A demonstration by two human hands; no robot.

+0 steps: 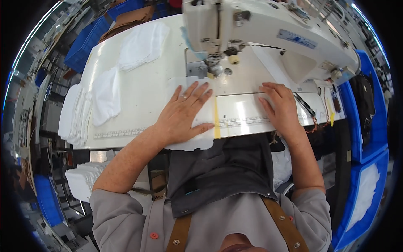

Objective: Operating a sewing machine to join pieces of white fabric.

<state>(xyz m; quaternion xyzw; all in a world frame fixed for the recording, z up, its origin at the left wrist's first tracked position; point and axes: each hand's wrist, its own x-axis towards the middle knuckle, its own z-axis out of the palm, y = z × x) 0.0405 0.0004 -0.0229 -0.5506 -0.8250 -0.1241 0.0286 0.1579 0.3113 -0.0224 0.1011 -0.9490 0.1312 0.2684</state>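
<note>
My left hand (180,113) lies flat with fingers spread on a white cloth piece (197,143). This cloth has notched edges and hangs slightly over the table's front edge. Its far end reaches close to the presser foot (215,69) of a white sewing machine (252,21); whether it is under the foot I cannot tell. To the right, my right hand (282,105) rests on the tabletop with its fingers loosely bent and its thumb apart. Nothing shows in it. A yellow strip (217,117) runs along the table beside the cloth's right edge.
White cloth stacks lie on the table's left side (142,46), (73,113), with a folded piece (105,96) between. A printed ruler (121,133) follows the front edge. Dark tweezers-like tool (305,105) lies right of my hand. Blue bins (365,201) stand at right.
</note>
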